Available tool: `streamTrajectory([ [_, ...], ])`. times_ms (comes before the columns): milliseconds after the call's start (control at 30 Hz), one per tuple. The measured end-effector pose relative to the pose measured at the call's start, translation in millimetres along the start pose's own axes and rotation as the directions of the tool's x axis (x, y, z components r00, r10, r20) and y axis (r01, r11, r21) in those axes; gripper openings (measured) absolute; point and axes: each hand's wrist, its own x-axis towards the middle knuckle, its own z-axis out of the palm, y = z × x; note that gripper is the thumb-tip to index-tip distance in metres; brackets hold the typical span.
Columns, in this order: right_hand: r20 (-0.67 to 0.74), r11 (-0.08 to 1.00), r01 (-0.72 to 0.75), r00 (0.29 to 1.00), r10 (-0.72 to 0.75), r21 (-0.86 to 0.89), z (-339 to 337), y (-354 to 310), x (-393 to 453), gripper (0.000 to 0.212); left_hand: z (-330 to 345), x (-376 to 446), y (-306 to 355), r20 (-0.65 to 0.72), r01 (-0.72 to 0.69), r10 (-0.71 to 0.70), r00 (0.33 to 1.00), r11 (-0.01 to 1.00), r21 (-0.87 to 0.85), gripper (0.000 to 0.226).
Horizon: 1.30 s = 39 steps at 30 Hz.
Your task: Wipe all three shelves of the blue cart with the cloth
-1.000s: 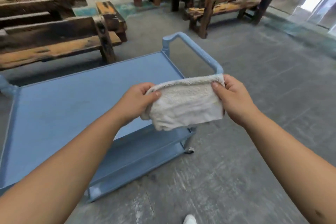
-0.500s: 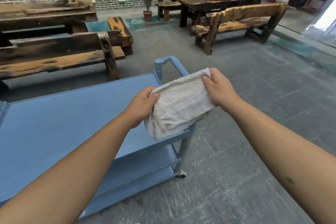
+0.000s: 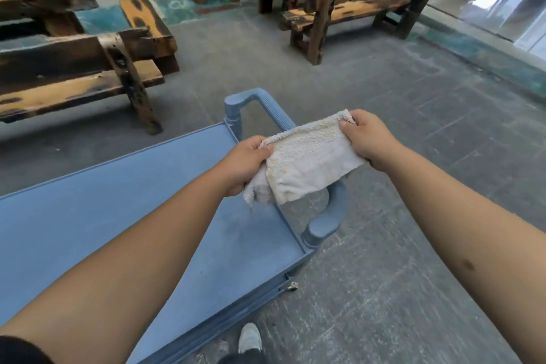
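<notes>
Terry-textured and off-white, the cloth (image 3: 307, 162) is the centre of the single head view. We see it folded into a band and stretched in the air between the two hands, above the handle end of the blue cart (image 3: 118, 216) and not touching any shelf. The left hand (image 3: 246, 162) has its grip closed on the lower left corner, thumb over the top layer; the right hand (image 3: 365, 137) has its grip closed on the upper right corner in a pinch. Loose folds hang below the left hand.

The long axis of the cloth runs from lower left to upper right in this view, its folded edge facing away from us toward the cart handle (image 3: 283, 121). The cart's own long axis runs from the handle back toward the lower left, and only its top shelf (image 3: 147, 186) is visible; the lower shelves are hidden beneath it.

We judge that no wiping stroke is in hand yet. The risks we foresee are these: the hanging folds may open and leave a bunched, uneven pad; a hard push on the top shelf may roll the cart across the stone floor (image 3: 413, 186), since a castor (image 3: 293, 285) shows at the near corner; and the hidden shelves may be skipped or reached awkwardly.
</notes>
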Motion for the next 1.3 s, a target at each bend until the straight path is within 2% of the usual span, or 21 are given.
streamTrajectory([
  [200, -0.005, 0.995, -0.076, 0.997, 0.076, -0.058, 15, 33, 44, 0.025, 5, 50, -22, 0.006, 0.122, -0.122, 0.993, 0.992, -0.035, 0.015],
  [367, 0.086, 0.987, -0.131, 0.987, 0.139, -0.097, 38, 59, 62, 0.024, 14, 70, -50, -0.046, 0.184, -0.185, 0.982, 0.982, -0.035, 0.018],
  [500, 0.192, 0.959, -0.275, 0.947, 0.257, 0.070, 57, 77, 61, 0.029, 29, 76, -68, -0.110, 0.206, -0.198, 0.974, 0.976, 0.066, 0.021],
  [567, 0.254, 0.906, -0.380, 0.910, 0.329, 0.188, 66, 83, 56, 0.035, 39, 77, -74, -0.138, 0.217, -0.212, 0.968, 0.976, 0.029, 0.021],
  [667, 0.364, 0.811, -0.505, 0.845, 0.393, 0.297, 73, 88, 54, 0.024, 52, 80, -75, -0.202, 0.244, -0.236, 0.950, 0.970, 0.016, 0.020],
  [800, 0.387, 0.824, -0.494, 0.843, 0.375, 0.277, 72, 89, 58, 0.010, 57, 77, -69, -0.257, 0.235, -0.206, 0.944, 0.968, 0.089, 0.034],
  [867, 0.386, 0.832, -0.494, 0.840, 0.381, 0.254, 71, 90, 60, 0.018, 55, 71, -62, -0.260, 0.233, -0.201, 0.944, 0.968, 0.096, 0.042],
  [933, 0.432, 0.819, -0.515, 0.818, 0.381, 0.253, 71, 90, 59, 0.033, 55, 65, -57, -0.250, 0.236, -0.214, 0.944, 0.970, 0.062, 0.044],
  [967, 0.455, 0.811, -0.530, 0.803, 0.386, 0.247, 71, 89, 59, 0.034, 55, 62, -55, -0.248, 0.238, -0.220, 0.943, 0.970, 0.044, 0.043],
  [1100, 0.503, 0.775, -0.569, 0.772, 0.389, 0.274, 69, 87, 56, 0.020, 62, 50, -50, -0.271, 0.233, -0.226, 0.936, 0.972, -0.005, 0.043],
  [1200, 0.479, 0.749, -0.581, 0.781, 0.402, 0.318, 66, 90, 59, 0.034, 67, 45, -49, -0.301, 0.203, -0.186, 0.935, 0.979, 0.028, 0.050],
  [1300, 0.403, 0.823, -0.524, 0.817, 0.413, 0.219, 59, 85, 65, 0.053, 70, 38, -41, -0.317, 0.182, -0.153, 0.936, 0.981, 0.064, 0.055],
])
